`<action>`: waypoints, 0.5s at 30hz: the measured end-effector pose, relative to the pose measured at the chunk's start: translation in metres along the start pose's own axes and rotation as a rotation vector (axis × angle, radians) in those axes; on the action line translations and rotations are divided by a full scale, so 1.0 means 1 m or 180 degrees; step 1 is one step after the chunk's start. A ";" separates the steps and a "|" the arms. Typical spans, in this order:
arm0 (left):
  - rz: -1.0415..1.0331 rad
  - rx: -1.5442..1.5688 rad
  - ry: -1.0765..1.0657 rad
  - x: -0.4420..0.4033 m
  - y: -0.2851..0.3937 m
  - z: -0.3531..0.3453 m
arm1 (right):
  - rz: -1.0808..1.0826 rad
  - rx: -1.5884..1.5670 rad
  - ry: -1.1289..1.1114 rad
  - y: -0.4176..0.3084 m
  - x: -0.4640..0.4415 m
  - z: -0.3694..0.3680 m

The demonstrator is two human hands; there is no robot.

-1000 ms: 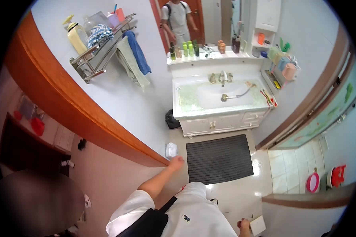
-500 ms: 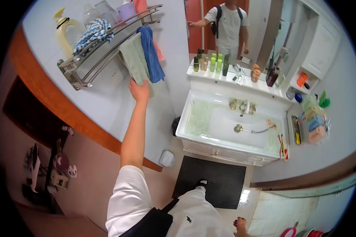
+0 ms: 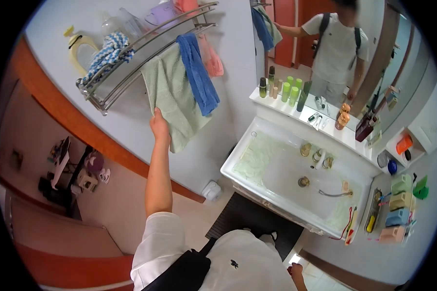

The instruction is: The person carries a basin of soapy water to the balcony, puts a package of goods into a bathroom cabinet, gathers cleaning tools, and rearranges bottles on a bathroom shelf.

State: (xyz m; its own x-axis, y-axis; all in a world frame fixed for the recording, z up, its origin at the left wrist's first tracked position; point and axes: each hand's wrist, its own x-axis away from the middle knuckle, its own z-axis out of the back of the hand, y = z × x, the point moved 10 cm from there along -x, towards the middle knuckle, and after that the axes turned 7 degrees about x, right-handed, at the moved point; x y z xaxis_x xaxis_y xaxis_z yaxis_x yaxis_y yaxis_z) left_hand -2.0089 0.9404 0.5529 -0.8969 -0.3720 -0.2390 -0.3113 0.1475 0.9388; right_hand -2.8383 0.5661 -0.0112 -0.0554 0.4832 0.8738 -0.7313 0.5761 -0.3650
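A pale green towel (image 3: 172, 92) hangs from the lower bar of a metal wall rack (image 3: 131, 70). My left hand (image 3: 160, 125) is closed on the towel's lower left edge and draws it outward, so the cloth is spread wide. Beside it on the same bar hang a blue towel (image 3: 197, 72) and a pink cloth (image 3: 210, 57). Low at the bottom right is my right hand (image 3: 294, 270), its fingers curled in, with nothing visible in them, away from other things.
Bottles and a blue-white striped cloth (image 3: 112, 51) sit on the rack's upper shelf. Ahead is a white sink (image 3: 281, 165) under a mirror (image 3: 320, 43), with toiletries on a ledge (image 3: 315, 119). A black mat (image 3: 243, 213) lies on the floor; an orange door frame (image 3: 97, 140) is at left.
My view has turned, and the rack and sink sit differently in it. The green towel is spread wider, its edge pulled out by my left hand. My right hand stays low.
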 end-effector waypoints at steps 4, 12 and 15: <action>-0.0142 -0.0142 0.0166 0.014 0.025 0.008 | 0.0172 0.0144 0.0014 -0.059 -0.046 0.034; -0.0871 -0.1096 0.0958 0.031 0.058 0.075 | 0.0494 -0.0377 -0.0437 -0.122 -0.102 0.043; -0.1066 -0.1814 0.1247 0.049 0.063 0.072 | 0.0497 -0.0144 -0.0199 -0.134 -0.079 0.039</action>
State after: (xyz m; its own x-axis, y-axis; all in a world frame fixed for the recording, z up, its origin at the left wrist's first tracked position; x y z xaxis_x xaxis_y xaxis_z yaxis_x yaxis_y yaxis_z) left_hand -2.0945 0.9975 0.5825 -0.5735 -0.6269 -0.5274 -0.2415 -0.4858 0.8401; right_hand -2.7626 0.4256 -0.0186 -0.2092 0.5281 0.8230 -0.6792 0.5271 -0.5108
